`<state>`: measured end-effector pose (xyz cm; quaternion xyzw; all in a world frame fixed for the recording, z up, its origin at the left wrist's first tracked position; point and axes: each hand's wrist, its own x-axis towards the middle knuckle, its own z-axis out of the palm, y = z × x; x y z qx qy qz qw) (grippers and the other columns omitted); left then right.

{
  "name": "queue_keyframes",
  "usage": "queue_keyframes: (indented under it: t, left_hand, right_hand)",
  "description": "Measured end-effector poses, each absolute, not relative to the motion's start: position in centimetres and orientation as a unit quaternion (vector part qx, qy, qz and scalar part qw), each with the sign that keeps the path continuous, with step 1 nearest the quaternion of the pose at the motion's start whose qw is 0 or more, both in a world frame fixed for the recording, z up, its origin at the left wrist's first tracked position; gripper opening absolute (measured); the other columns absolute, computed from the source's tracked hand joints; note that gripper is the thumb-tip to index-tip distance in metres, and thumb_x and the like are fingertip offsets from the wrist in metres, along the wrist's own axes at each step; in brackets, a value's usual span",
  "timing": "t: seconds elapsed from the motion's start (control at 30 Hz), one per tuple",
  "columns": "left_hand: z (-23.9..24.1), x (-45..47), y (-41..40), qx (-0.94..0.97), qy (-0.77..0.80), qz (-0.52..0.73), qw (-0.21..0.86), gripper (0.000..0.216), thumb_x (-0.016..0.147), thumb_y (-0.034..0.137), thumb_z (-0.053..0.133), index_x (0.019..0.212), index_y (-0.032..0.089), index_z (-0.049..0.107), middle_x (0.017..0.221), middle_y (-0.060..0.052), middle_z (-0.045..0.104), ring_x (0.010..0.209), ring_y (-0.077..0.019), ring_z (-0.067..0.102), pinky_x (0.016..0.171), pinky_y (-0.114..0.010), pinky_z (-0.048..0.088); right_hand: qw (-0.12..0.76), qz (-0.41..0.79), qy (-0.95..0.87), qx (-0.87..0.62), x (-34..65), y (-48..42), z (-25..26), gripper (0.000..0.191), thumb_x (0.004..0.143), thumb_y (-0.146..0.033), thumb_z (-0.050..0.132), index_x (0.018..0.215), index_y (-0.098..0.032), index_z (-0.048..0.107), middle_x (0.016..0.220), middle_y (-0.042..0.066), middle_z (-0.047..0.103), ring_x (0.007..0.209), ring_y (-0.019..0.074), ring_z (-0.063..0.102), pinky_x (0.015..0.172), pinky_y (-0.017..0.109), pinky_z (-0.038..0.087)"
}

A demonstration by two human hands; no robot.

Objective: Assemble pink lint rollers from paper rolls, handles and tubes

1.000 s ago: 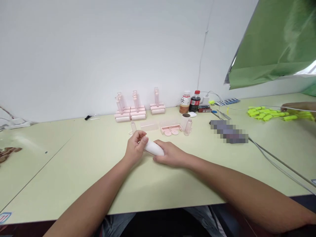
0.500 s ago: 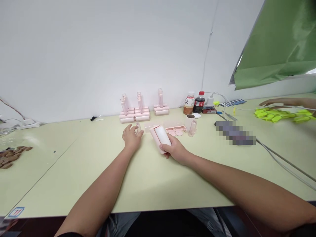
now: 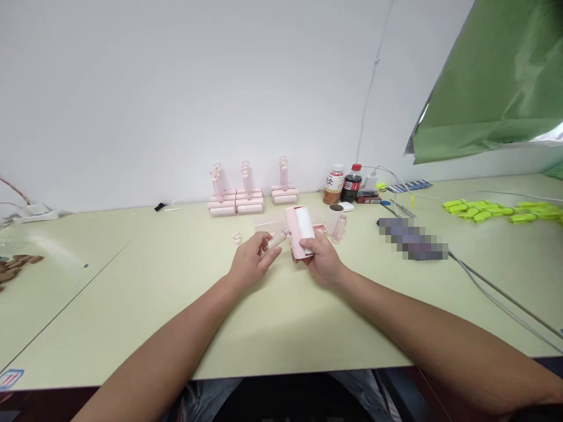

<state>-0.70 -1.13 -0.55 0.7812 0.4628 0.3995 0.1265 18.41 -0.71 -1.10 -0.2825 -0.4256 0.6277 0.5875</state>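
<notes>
My right hand (image 3: 321, 261) grips a pink roller head with a white roll (image 3: 300, 231), held upright above the pale green table (image 3: 153, 305). My left hand (image 3: 251, 262) pinches a clear pink handle (image 3: 275, 239) and holds its tip against the left side of the roller head. A small pink ring-shaped piece (image 3: 237, 237) lies on the table just left of my left hand. Behind my hands lie a clear pink cover (image 3: 268, 223) and a clear pink tube piece (image 3: 338, 228).
Finished pink rollers (image 3: 246, 199) stand in a row by the wall. Two bottles (image 3: 343, 183), a charger and cables sit to the right, with yellow-green pieces (image 3: 484, 210) farther right. Brown bits (image 3: 15, 266) lie at the far left. A green sheet (image 3: 497, 82) hangs upper right.
My left hand picked up the clear pink handle from the table and brought it to the roller head. My right hand raised the roller head upright. Another person's hand at the far right has left view.
</notes>
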Motion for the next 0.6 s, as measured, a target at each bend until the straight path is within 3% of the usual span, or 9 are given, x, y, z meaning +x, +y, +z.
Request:
queue_keyframes:
  t: [0.23, 0.6]
  left_hand:
    - [-0.55, -1.21, -0.99, 0.824, 0.391, 0.407, 0.047, 0.032, 0.099, 0.035, 0.039, 0.113, 0.018, 0.062, 0.085, -0.004, 0.065, 0.079, -0.0153, 0.059, 0.07, -0.027, 0.044]
    - [-0.08, -1.52, -1.04, 0.816, 0.408, 0.409, 0.01, 0.031, 0.094, 0.038, 0.049, 0.108, 0.018, 0.068, 0.071, -0.002, 0.059, 0.066, -0.0141, 0.056, 0.063, -0.026, 0.042]
  right_hand:
    - [0.59, 0.622, -0.444, -0.26, 18.27, -0.94, -1.02, 0.023, 0.07, -0.022, 0.066, 0.092, -0.019, 0.057, 0.068, -0.003, 0.057, 0.053, 0.0128, 0.053, 0.044, 0.027, 0.048]
    - [0.582, 0.553, -0.492, -0.339, 18.49, -1.16, -0.74, 0.033, 0.07, -0.024, 0.063, 0.102, -0.021, 0.055, 0.071, -0.004, 0.053, 0.053, 0.0115, 0.049, 0.041, 0.024, 0.044]
